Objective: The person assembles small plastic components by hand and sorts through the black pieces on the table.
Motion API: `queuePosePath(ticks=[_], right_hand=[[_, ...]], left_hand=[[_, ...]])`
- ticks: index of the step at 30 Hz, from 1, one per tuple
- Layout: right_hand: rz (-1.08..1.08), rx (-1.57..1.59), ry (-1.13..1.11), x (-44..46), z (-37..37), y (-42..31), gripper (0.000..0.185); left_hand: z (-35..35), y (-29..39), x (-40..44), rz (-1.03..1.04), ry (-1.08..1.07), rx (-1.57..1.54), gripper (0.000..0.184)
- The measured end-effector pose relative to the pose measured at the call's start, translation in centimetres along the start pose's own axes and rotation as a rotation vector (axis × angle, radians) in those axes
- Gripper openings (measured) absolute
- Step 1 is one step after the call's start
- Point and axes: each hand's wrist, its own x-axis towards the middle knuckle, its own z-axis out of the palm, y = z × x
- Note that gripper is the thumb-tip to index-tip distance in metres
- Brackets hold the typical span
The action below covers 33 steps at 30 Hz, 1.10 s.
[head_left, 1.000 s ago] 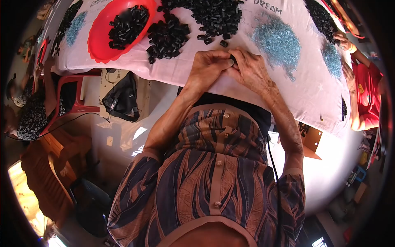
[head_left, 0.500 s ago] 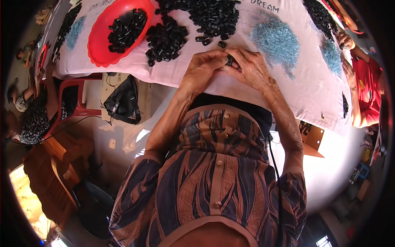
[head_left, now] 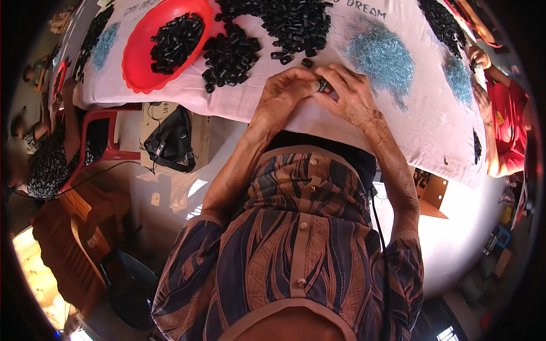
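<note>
left hand (head_left: pixel 282 94) and right hand (head_left: pixel 350 95) meet over the near edge of the pink cloth (head_left: pixel 250 102), fingertips together. both narrow, pinching one small black piece (head_left: pixel 322 85) between them; fingers hide part of it, so can't tell its full shape. one loose black part (head_left: pixel 307 62) lies on the cloth just beyond the fingertips. big black pile (head_left: pixel 296 25) sits further out, smaller black pile (head_left: pixel 227 57) to its left. red tray (head_left: pixel 133 62) left of that, scalloped rim, more black parts (head_left: pixel 176 42) inside. pale blue heap (head_left: pixel 382 57) on the cloth, right of the big pile, near the right hand. co-worker in red (head_left: pixel 506 128) at the table's right side, hands well apart from the wearer's. red chair (head_left: pixel 85 122) lower left, next to a box (head_left: pixel 200 139) with a black bag (head_left: pixel 170 142) on it.
</note>
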Motion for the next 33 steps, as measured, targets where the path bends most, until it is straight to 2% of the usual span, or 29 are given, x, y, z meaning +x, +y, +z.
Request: queuePosePath(ticks=[9,18,24,27,33], right_hand=[[0.103,0.069,-0.091,0.0,-0.2,-0.6,0.041],[0.068,-0.009,-0.045,-0.1,0.1,-0.1,0.044],[0.009,-0.045,-0.056,-0.1,-0.1,-0.2,0.046],[0.002,-0.074,-0.042,-0.2,0.2,-0.1,0.045],[0.057,-0.027,-0.072,-0.1,0.3,-0.2,0.04]], left_hand=[[0.6,0.0,-0.4,0.039,0.047,-0.019,0.01],[1.2,-0.1,-0.4,0.106,0.141,-0.079,0.011],[1.1,0.3,-0.3,0.055,0.156,0.007,0.008],[1.0,0.3,-0.3,0.04,0.134,-0.044,0.006],[0.7,0.0,-0.1,0.041,0.106,-0.035,0.008]])
